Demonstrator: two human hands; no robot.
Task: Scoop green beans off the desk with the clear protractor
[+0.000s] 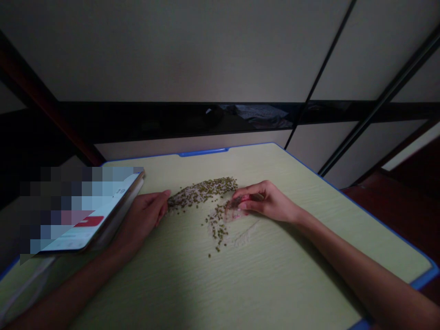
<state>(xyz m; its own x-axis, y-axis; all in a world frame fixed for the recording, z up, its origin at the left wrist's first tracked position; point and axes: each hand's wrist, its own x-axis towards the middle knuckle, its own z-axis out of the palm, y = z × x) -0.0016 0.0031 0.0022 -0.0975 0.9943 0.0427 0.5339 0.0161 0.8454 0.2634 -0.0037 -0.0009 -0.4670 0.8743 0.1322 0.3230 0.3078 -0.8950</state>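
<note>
A long heap of small greenish-brown grains like mung beans (206, 189), with paler bits among them, lies across the middle of the table. My left hand (149, 208) is closed at the heap's left end, thumb laid over curled fingers; what it pinches there is hidden. On the other side my right hand (270, 201) pinches a crumpled, see-through piece of plastic with red markings (234, 209) between thumb and fingers. The plastic rests low over the tabletop. Loose grains (217, 224) are scattered in front of and beside it.
The pale green table (165, 275) has a blue edge. On the left a tablet (92, 220) with a lit screen leans at a slant, a pale cable (29, 282) below it. Light cabinet panels (189, 55) stand behind the table, with a dark gap between them.
</note>
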